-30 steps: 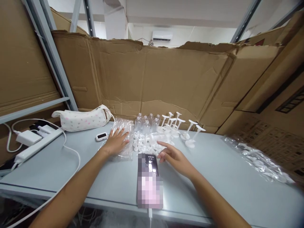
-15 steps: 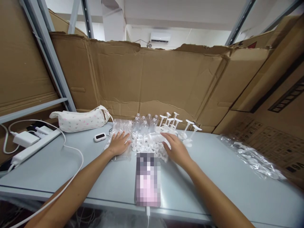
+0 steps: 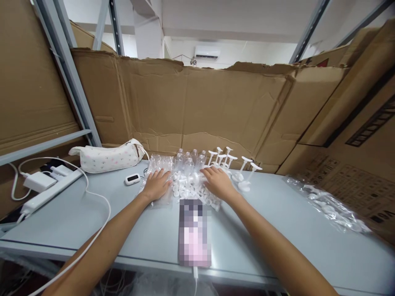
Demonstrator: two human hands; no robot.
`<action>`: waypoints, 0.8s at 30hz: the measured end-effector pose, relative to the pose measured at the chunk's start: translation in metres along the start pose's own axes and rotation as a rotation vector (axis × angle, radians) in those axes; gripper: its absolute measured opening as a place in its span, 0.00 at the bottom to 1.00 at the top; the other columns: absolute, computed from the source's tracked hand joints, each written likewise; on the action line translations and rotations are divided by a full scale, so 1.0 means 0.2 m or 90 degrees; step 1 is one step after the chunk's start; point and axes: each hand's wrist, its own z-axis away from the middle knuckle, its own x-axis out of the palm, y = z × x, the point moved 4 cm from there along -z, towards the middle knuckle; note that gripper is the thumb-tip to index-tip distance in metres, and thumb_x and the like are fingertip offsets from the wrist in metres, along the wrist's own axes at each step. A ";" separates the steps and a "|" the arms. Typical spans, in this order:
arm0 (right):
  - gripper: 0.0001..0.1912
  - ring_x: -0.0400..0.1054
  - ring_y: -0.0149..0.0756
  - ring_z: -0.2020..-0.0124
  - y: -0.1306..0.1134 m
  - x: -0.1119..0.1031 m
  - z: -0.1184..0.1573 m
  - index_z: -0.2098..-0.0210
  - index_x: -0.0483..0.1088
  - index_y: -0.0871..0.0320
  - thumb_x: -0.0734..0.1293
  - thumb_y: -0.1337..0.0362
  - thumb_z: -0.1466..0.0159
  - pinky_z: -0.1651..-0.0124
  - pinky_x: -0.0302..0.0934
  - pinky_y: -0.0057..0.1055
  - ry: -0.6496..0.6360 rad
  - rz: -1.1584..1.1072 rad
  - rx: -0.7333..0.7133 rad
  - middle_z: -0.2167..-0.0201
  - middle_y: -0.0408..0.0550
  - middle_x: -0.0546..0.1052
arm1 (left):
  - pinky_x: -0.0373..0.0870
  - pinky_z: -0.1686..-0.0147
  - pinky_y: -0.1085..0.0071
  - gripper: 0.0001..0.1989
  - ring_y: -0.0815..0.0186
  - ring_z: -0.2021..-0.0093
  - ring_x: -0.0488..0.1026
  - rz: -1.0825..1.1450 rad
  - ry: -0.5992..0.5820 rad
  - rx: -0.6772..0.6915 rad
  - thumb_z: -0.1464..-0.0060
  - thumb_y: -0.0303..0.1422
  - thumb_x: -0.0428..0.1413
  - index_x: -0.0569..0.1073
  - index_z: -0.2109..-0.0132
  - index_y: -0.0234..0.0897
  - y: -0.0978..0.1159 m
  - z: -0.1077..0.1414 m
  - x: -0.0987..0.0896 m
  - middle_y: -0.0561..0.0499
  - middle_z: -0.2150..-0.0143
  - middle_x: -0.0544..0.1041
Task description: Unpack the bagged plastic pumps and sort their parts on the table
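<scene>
My left hand [image 3: 156,185] lies flat with fingers spread on a stack of clear plastic bags [image 3: 160,161]. My right hand [image 3: 218,181] is closed over a clear ribbed bottle [image 3: 199,176] lying on its side, most of it hidden by the fingers. Under and around it is a pile of small white plastic caps or rings [image 3: 187,191]. Several clear bottles [image 3: 189,166] stand upright behind the pile. To their right, several white T-topped pieces on thin stems [image 3: 246,164] stand on round bases.
A phone [image 3: 195,234] with a cable lies at the table's front. To the left are a small white device [image 3: 132,179], a white pouch [image 3: 108,158] and a power strip [image 3: 52,193]. A clear bag of white parts [image 3: 330,207] lies right. Cardboard [image 3: 200,102] walls the back.
My right hand has moved left and slightly forward, over the lying bottle, which its fingers now cover. My left hand stays on the bags. The view has shifted slightly.
</scene>
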 end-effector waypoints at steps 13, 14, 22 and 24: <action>0.26 0.68 0.42 0.54 -0.07 -0.05 0.21 0.52 0.64 0.54 0.72 0.54 0.47 0.55 0.64 0.38 0.160 -1.056 0.272 0.54 0.50 0.73 | 0.58 0.52 0.59 0.14 0.59 0.54 0.69 0.063 0.350 0.298 0.39 0.39 0.46 0.71 0.54 0.37 0.30 0.26 -0.32 0.46 0.56 0.76; 0.25 0.69 0.41 0.57 -0.08 -0.04 0.22 0.54 0.66 0.54 0.73 0.54 0.48 0.57 0.65 0.36 0.157 -1.092 0.280 0.58 0.49 0.74 | 0.58 0.52 0.59 0.15 0.58 0.55 0.69 0.080 0.334 0.330 0.40 0.42 0.48 0.71 0.54 0.38 0.35 0.28 -0.31 0.46 0.57 0.76; 0.22 0.70 0.39 0.60 -0.17 -0.01 0.24 0.57 0.69 0.53 0.72 0.51 0.48 0.57 0.66 0.37 0.088 -1.266 0.279 0.61 0.47 0.75 | 0.60 0.57 0.62 0.10 0.61 0.61 0.70 0.095 0.346 0.347 0.39 0.37 0.47 0.69 0.58 0.36 0.43 0.31 -0.24 0.47 0.61 0.76; 0.24 0.69 0.41 0.58 -0.15 -0.02 0.24 0.54 0.70 0.53 0.68 0.46 0.45 0.58 0.66 0.38 0.080 -1.259 0.275 0.57 0.49 0.74 | 0.60 0.56 0.61 0.09 0.60 0.59 0.70 0.039 0.379 0.340 0.39 0.35 0.47 0.68 0.56 0.36 0.41 0.31 -0.25 0.46 0.59 0.76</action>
